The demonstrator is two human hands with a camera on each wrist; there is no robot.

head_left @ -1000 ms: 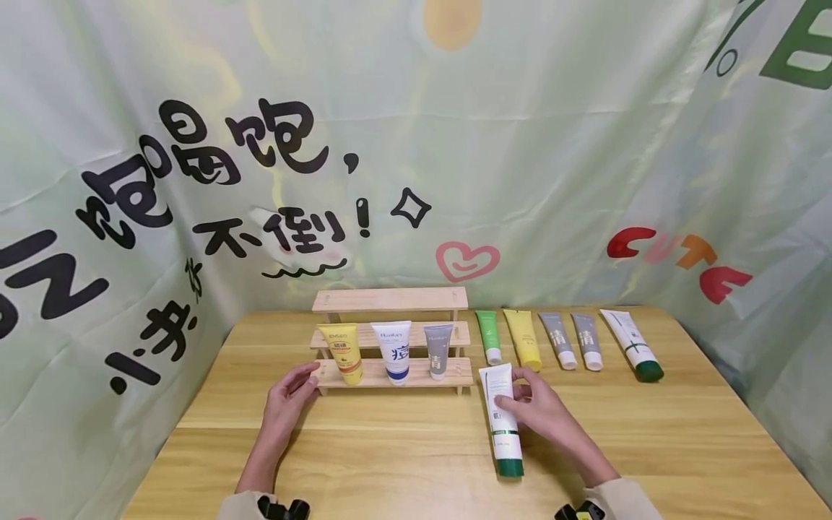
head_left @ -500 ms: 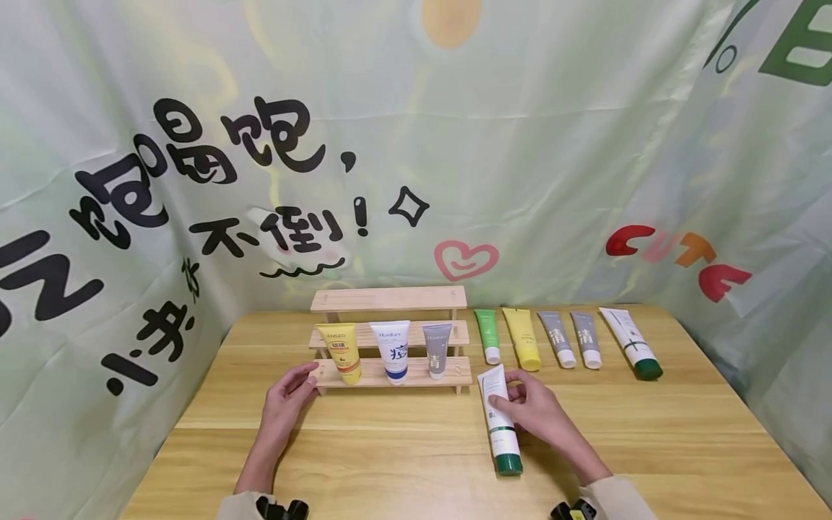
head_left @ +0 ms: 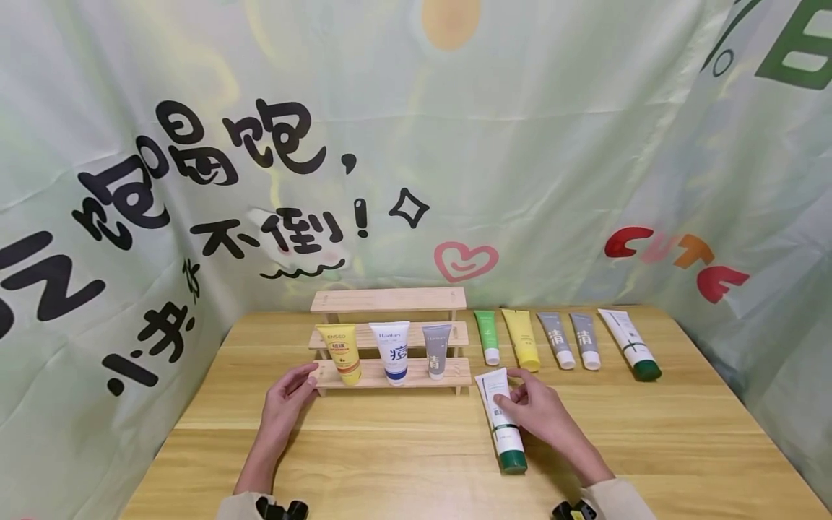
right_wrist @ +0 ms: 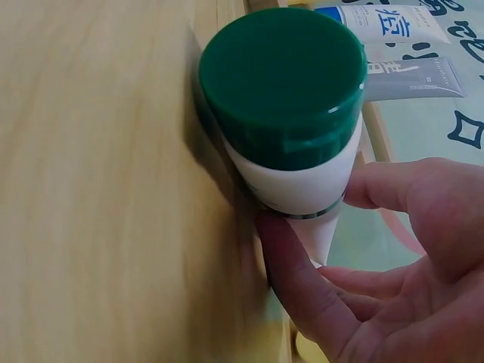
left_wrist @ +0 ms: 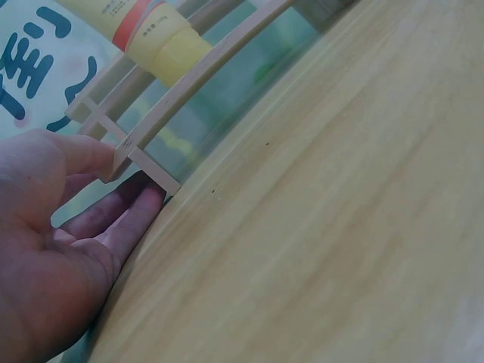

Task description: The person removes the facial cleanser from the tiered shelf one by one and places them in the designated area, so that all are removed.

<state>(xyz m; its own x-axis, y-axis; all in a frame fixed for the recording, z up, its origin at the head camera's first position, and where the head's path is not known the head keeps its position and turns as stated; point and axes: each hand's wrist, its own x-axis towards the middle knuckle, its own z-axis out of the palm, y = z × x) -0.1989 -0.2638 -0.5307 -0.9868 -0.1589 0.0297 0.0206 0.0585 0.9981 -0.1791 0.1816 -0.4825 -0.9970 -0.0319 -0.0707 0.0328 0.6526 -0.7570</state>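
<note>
The right grip (head_left: 542, 412) pinches the white tube (head_left: 503, 433) between thumb and fingers, on the tube's right side, its long axis fore-and-aft with the green cap (head_left: 513, 461) nearest the person. The tube sits over the worktop (head_left: 390, 448), just right and forward of the wooden rack (head_left: 373, 372), whose far end the left grip (head_left: 286, 401) holds.

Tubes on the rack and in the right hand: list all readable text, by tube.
"ENSEO", likely: yellow tube.
"硫磺", likely: yellow tube.
"Hankey": white tube; grey tube.
"痘": white tube.
"清": grey tube.
Smaller print, and everything on the held tube: too small or blurred.
</note>
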